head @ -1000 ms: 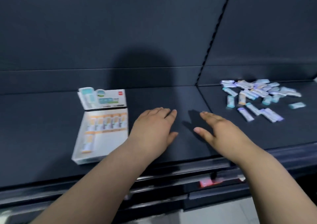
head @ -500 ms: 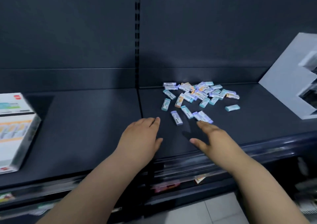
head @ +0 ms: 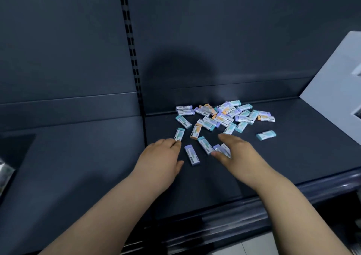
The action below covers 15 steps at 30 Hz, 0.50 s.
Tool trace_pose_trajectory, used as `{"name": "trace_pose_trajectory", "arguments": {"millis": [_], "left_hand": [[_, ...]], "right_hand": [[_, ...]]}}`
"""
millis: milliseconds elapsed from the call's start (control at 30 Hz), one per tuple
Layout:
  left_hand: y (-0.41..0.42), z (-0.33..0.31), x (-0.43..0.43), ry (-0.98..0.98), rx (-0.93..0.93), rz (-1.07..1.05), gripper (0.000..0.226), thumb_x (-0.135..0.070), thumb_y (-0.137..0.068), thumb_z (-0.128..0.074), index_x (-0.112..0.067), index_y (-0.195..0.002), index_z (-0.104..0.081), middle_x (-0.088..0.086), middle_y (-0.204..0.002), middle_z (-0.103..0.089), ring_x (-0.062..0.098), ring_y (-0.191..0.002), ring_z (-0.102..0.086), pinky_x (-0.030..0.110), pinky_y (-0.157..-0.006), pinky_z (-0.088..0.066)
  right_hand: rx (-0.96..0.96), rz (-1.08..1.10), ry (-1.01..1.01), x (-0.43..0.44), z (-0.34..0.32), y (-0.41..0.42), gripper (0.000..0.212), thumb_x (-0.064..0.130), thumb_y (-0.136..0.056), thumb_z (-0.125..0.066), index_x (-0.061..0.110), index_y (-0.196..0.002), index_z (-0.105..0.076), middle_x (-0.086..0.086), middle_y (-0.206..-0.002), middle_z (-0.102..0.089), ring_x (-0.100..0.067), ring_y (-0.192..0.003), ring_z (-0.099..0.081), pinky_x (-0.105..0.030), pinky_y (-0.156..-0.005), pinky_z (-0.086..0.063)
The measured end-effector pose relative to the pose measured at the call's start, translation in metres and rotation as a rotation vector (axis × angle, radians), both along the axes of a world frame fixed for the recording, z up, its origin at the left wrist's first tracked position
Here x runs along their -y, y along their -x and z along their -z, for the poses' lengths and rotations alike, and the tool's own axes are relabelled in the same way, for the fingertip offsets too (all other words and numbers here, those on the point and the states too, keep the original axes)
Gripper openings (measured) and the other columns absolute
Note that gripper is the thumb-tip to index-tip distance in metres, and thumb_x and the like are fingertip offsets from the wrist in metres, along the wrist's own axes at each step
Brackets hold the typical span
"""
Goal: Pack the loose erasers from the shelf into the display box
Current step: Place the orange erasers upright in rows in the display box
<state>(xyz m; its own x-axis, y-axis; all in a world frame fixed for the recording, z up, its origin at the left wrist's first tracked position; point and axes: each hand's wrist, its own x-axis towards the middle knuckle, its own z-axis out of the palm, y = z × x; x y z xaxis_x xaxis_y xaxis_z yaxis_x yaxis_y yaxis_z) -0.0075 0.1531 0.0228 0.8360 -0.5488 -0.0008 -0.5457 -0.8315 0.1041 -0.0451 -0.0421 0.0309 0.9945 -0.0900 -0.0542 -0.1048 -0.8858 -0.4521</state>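
The erasers (head: 224, 116) lie in a loose heap at centre frame on the dark shelf (head: 293, 157), mostly piled toward the back wall, with a few strays nearer the front edge and one teal eraser (head: 266, 135) apart at the right. Both hands come in low from the bottom of the frame, palms down and fingers spread, which suits raking or pinching small flat pieces off a flat surface. The left hand (head: 161, 157) is open and empty, its fingertips touching the near end of a teal-capped eraser (head: 179, 134). The right hand (head: 237, 153) is also open, its thumb and fingers splayed over two or three strays just beneath it; it seems to be closing in on them, but no grip is formed yet. A purple eraser (head: 192, 154) lies between the hands, untouched. The display box is not clearly in view; a pale blur at the left edge could be it, but I cannot tell. Packing looks barely begun.
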Motion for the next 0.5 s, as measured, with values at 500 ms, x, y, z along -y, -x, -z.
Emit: {"name": "trace_pose_trajectory", "arguments": {"millis": [500], "left_hand": [[0.000, 0.000, 0.054, -0.017, 0.002, -0.386, 0.057, -0.042, -0.095, -0.037, -0.021, -0.146, -0.020, -0.004, -0.147, -0.031, 0.018, -0.132, -0.031, 0.028, -0.108, -0.027]], "right_hand": [[-0.121, -0.339, 0.159, 0.021, 0.014, -0.102, 0.056, 0.045, -0.085, -0.057, 0.010, -0.128, -0.048, -0.009, -0.131, -0.047, -0.025, -0.124, -0.042, -0.035, -0.100, -0.040]]}}
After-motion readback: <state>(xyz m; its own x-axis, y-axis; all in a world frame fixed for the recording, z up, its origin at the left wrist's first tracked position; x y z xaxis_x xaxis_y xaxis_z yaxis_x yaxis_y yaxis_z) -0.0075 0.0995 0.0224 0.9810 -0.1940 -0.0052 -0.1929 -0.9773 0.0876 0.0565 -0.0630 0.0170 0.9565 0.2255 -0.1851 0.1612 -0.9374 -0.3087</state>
